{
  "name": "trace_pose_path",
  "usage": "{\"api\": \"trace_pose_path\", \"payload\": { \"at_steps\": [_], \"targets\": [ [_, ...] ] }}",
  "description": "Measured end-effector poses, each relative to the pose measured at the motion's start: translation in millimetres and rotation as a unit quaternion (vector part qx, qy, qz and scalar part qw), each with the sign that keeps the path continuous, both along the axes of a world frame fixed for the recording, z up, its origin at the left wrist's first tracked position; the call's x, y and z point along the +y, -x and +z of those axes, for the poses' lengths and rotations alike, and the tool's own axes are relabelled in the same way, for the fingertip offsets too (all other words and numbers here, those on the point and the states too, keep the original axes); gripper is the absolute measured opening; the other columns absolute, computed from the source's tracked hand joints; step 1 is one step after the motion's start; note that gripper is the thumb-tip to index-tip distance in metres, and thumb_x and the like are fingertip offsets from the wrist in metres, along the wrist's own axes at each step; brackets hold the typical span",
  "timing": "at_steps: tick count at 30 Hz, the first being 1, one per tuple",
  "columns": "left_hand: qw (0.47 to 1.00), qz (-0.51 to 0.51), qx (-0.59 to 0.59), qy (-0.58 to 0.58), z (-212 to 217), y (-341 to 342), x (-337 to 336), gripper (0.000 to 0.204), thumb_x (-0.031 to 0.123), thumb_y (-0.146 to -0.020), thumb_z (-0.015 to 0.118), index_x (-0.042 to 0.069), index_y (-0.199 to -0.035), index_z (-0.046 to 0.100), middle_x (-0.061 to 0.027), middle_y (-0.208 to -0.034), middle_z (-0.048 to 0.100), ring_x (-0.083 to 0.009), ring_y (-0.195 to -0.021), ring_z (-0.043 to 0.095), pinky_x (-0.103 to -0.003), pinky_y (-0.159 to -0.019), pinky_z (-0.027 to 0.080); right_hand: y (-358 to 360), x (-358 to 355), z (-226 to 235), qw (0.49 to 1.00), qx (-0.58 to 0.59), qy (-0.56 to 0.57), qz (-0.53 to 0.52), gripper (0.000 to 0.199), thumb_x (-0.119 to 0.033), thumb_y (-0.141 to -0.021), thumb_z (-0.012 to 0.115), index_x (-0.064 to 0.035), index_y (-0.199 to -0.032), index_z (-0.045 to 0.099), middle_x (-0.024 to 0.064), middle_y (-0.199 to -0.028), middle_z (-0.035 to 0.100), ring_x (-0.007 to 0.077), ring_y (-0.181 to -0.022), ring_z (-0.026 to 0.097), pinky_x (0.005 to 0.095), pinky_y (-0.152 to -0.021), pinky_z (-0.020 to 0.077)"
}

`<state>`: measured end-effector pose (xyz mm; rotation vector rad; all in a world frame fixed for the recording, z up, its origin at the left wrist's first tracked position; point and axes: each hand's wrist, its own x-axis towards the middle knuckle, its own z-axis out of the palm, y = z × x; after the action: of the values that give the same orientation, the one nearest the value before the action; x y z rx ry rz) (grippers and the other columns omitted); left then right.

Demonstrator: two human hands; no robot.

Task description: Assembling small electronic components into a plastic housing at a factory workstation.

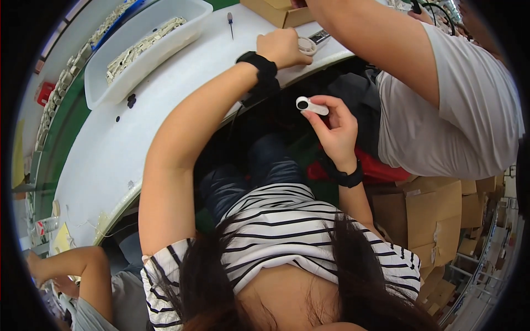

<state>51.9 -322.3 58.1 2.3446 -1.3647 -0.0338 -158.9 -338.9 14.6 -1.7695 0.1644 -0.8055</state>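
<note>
My right hand (337, 128) is raised off the table edge, pinching a small white plastic part (317, 108) between thumb and fingers. This part has a rounded end with a black disc on it. Across the tabletop's near edge reaches my left hand (281, 47), its fingers curled against a white ring-shaped part (307, 46); the palm side is hidden. A dark flat piece with a silvery edge (319, 37) lies just beyond the ring. A small screwdriver (231, 26) rests on the white table (182, 83) to the left of that hand.
A translucent bin (96, 91) of white parts stands at the far left, with several small black discs (131, 100) near it. An open cardboard box (270, 12) sits at the back. Co-workers' arms (381, 44) are close on my right and lower left; cartons (433, 212) stand at right.
</note>
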Motion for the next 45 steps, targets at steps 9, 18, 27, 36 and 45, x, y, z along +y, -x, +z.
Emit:
{"api": "trace_pose_path", "payload": {
  "at_steps": [9, 18, 27, 36, 45],
  "targets": [
    [0.999, -0.032, -0.021, 0.038, 21.7, -37.0, 158.9, 0.050, 0.035, -0.060, 0.072, 0.003, -0.096, 0.063, -0.0175, -0.087, 0.067, -0.0320, -0.084, 0.064, -0.035, -0.075, 0.051, -40.1, 22.8, 41.4, 0.988, -0.038, 0.140, 0.050, 0.025, 0.005, -0.077, 0.070, 0.0030, -0.101, 0.062, 0.0099, -0.101, 0.064, 0.0147, -0.092, 0.060, 0.0251, -0.080, 0.0474],
    [0.997, 0.035, 0.060, 0.036, 21.6, -23.4, 258.4, 0.053, 0.010, -0.063, 0.073, 0.005, -0.112, 0.054, -0.0125, -0.101, 0.065, -0.0292, -0.095, 0.062, -0.035, -0.085, 0.048, -124.1, 32.0, 24.1, 0.954, -0.054, 0.277, 0.100, 0.021, -0.007, -0.076, 0.072, -0.0041, -0.096, 0.068, 0.0086, -0.094, 0.064, 0.0213, -0.088, 0.060, 0.0284, -0.081, 0.0455],
    [0.996, 0.001, 0.049, 0.076, 19.3, -22.0, 249.1, 0.051, 0.008, -0.065, 0.072, 0.007, -0.112, 0.053, -0.0137, -0.104, 0.064, -0.0310, -0.099, 0.061, -0.035, -0.086, 0.049, -148.5, 17.5, 37.2, 0.947, -0.007, 0.272, 0.171, 0.021, -0.013, -0.081, 0.068, -0.0040, -0.100, 0.066, 0.0058, -0.092, 0.064, 0.0194, -0.087, 0.060, 0.0265, -0.081, 0.0443],
    [0.997, -0.049, 0.015, 0.063, 19.4, -42.6, 241.8, 0.050, -0.003, -0.071, 0.066, 0.007, -0.118, 0.052, -0.0148, -0.107, 0.064, -0.0330, -0.103, 0.060, -0.037, -0.089, 0.048, -133.9, 2.0, 23.7, 0.942, 0.118, 0.243, 0.200, 0.022, -0.013, -0.084, 0.067, -0.0002, -0.101, 0.060, 0.0095, -0.092, 0.066, 0.0170, -0.086, 0.062, 0.0283, -0.080, 0.0465],
    [0.998, -0.036, -0.041, 0.008, 28.1, -44.9, 232.8, 0.057, -0.013, -0.070, 0.061, 0.009, -0.123, 0.053, -0.0117, -0.117, 0.061, -0.0310, -0.106, 0.058, -0.037, -0.090, 0.049, -108.0, 36.3, 16.6, 0.942, 0.100, 0.272, 0.170, 0.020, -0.008, -0.084, 0.067, 0.0017, -0.098, 0.056, 0.0112, -0.084, 0.065, 0.0182, -0.075, 0.063, 0.0275, -0.073, 0.0485]
  ]
}}
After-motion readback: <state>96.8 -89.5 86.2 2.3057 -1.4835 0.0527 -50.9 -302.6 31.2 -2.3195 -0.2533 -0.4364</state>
